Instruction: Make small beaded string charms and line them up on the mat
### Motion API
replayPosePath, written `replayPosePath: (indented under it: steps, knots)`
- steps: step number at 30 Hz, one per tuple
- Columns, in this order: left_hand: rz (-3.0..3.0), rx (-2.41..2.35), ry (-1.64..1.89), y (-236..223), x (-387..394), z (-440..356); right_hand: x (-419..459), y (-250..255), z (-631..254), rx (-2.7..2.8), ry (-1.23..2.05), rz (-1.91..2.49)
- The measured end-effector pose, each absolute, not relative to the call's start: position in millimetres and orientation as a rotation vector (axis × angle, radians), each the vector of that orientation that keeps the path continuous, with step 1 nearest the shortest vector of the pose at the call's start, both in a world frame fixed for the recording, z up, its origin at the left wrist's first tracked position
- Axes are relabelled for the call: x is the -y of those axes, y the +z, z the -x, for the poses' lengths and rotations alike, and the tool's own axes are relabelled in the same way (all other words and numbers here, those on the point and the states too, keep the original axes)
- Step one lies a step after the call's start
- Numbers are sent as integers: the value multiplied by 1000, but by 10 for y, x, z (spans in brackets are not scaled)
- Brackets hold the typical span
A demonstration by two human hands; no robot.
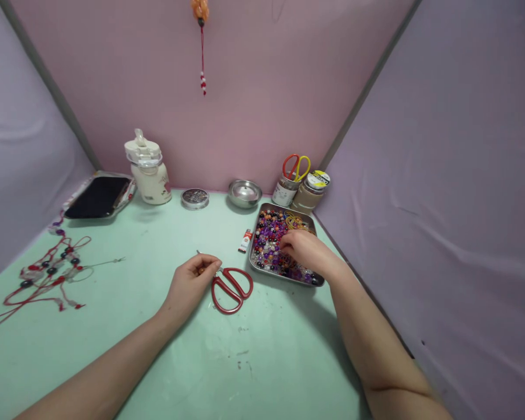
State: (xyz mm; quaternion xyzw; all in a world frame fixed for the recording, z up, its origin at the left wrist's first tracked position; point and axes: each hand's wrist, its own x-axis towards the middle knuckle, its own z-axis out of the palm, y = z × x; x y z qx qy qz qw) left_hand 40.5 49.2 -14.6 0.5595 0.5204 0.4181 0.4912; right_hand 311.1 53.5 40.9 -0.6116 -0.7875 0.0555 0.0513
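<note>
My left hand rests low over the table with thumb and fingertips pinched together. A small orange-brown bead shows under its fingers, but what the pinch holds is too small to make out. Red-handled scissors lie right beside it, their blades partly hidden behind the hand. My right hand reaches into a metal tray of loose beads, purple, black, orange, red and clear. Its fingers are curled together down at the beads; any bead between them is hidden.
A small red-and-white tube or lighter lies left of the tray. Behind stand a steel bowl, a spool, a white bottle, a scissors jar and a lidded jar. Red beaded cords and a phone lie left.
</note>
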Motion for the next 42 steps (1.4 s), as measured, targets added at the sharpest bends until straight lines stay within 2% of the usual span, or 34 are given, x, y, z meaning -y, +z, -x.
replayPosePath:
  steps: [9,18,26,32,35,42]
  knots:
    - [-1362,-1254,1045,-124,-477,-401,-655,208,-2975,2392,-32,1905]
    - [-1352,-1240,1048,-173,-490,-393,-654,220,-2972,2309,64,1820]
    - [-1308,-1257,1183,-188,-471,-374,-441,298,-2575,1857,714,1309]
    - [-1321,-1212,1249,-167,-387,-401,-343,166,-2244,1508,1169,1196]
    - [-1339,-1181,1272,-158,-356,-415,-343,114,-2192,1372,1278,1155]
    - [-1377,-1137,1276,-183,-344,-417,-350,74,-2196,1337,1298,1130]
